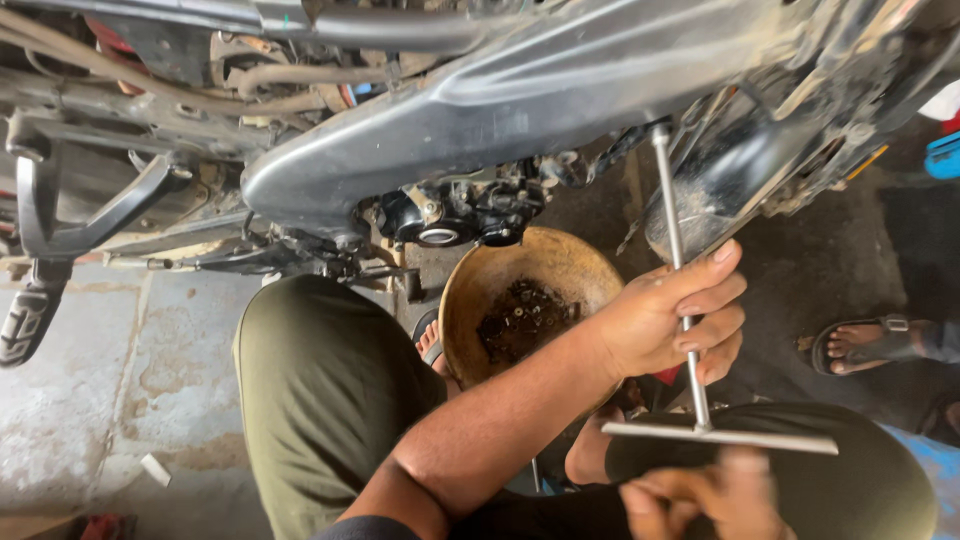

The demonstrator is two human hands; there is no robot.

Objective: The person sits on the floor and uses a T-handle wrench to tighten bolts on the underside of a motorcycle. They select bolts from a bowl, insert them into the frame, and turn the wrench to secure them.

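A long steel T-handle wrench [676,250] runs from the motorcycle's underside [480,110] down to its crossbar [790,440] over my right knee. My left hand [665,325] is wrapped around the shaft about halfway along, thumb on top. My right hand [705,495] is blurred with motion at the bottom edge, and its curled fingers meet the crossbar from below. The wrench tip is seated near the dark frame and engine parts [470,210].
A rusty round bowl [465,300] with several dark bolts and nuts sits on the floor between my knees. Another person's sandalled foot [870,342] rests at the right. A footpeg [28,320] hangs at the left over stained concrete [120,400].
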